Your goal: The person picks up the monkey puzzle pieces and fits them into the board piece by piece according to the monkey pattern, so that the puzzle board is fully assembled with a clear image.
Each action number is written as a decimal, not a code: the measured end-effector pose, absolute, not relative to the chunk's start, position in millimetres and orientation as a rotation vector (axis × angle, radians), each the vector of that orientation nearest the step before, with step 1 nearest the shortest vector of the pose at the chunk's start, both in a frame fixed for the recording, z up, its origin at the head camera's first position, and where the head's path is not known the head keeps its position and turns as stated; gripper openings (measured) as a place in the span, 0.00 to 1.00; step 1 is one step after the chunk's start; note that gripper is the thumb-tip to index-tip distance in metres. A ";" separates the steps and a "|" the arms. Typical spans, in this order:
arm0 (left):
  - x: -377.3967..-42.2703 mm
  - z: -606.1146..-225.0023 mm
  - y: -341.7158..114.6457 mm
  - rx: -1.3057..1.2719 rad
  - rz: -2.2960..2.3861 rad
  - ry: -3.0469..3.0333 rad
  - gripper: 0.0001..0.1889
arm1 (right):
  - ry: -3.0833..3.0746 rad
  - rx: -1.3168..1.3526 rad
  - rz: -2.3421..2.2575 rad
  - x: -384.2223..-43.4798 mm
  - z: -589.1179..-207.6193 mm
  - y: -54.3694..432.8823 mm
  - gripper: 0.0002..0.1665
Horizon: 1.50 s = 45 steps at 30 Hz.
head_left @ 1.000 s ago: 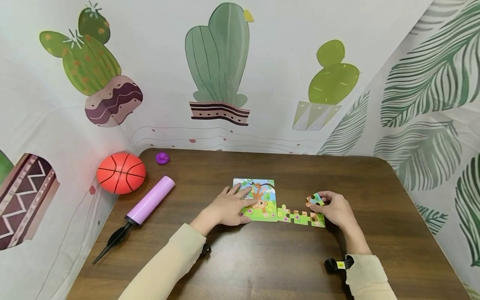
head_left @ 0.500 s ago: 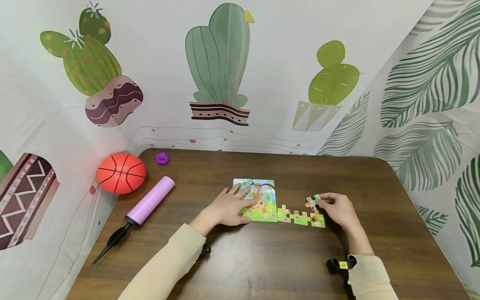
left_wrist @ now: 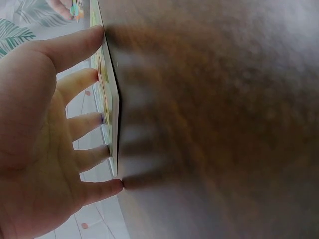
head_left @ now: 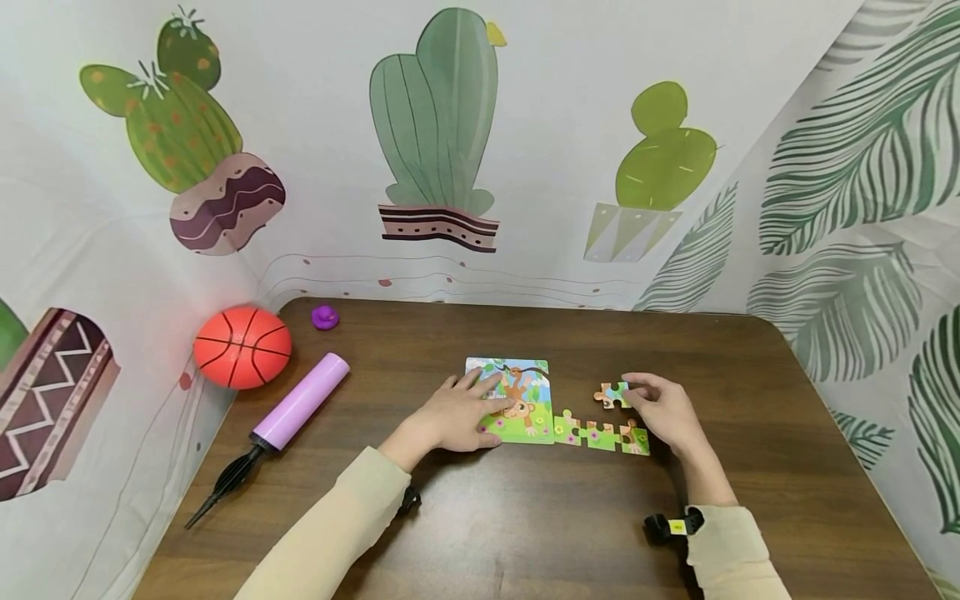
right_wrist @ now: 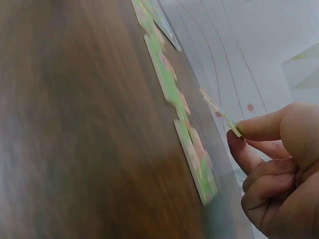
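My left hand (head_left: 463, 414) rests with spread fingers on a monkey picture card (head_left: 534, 392); in the left wrist view its fingertips touch the card's surface, the little finger beyond its edge. Between thumb and forefinger, my right hand (head_left: 667, 411) pinches a jigsaw puzzle piece (head_left: 609, 395) in orange, blue and green. The right wrist view has this puzzle piece (right_wrist: 219, 112) raised off the table. Below it, a row of joined jigsaw pieces (head_left: 602, 438), green with flowers, runs rightward from the card's lower right corner.
A red basketball (head_left: 242, 347) sits at the table's left edge. Near it lie a pink hand pump (head_left: 302, 402) with a black nozzle and a small purple rubber duck (head_left: 325, 317). A printed cloth (head_left: 547, 167) hangs behind the brown table (head_left: 525, 517).
My right hand has moved up and left, carrying the puzzle piece away from the row's right end. The piece has turned in the fingers. My left hand stays on the card.
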<state>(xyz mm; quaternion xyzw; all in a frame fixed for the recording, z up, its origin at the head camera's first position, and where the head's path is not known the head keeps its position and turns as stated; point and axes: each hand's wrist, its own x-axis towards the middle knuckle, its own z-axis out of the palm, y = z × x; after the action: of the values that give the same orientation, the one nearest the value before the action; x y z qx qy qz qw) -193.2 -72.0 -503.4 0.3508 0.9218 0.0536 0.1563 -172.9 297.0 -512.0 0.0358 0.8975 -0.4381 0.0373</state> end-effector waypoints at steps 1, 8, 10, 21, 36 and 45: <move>-193.1 -503.2 -72.1 1.003 0.153 2.638 0.36 | 2.748 0.103 -1.360 -173.6 -512.4 294.3 0.22; -193.3 -503.0 -72.5 1.001 0.162 2.631 0.36 | 2.713 0.035 -1.401 -177.6 -516.2 269.9 0.19; -193.3 -503.1 -72.7 0.999 0.167 2.629 0.36 | 2.703 0.016 -1.404 -178.4 -516.7 261.4 0.19; -192.8 -502.0 -72.6 0.991 0.161 2.625 0.36 | 2.586 -0.036 -1.456 -180.4 -518.5 216.6 0.17; -192.5 -505.1 -72.0 0.982 0.153 2.632 0.37 | 2.629 -0.095 -1.383 -183.3 -523.2 196.2 0.16; -192.2 -504.7 -72.7 0.989 0.153 2.634 0.37 | 2.631 -0.082 -1.377 -184.6 -519.6 192.9 0.16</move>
<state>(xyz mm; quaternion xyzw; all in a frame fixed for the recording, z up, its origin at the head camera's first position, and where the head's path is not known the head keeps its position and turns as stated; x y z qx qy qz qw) -192.2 -72.7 -504.7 0.3463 0.9226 0.0536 0.1612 -184.6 192.9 -519.6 -0.0276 0.8825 -0.4617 0.0852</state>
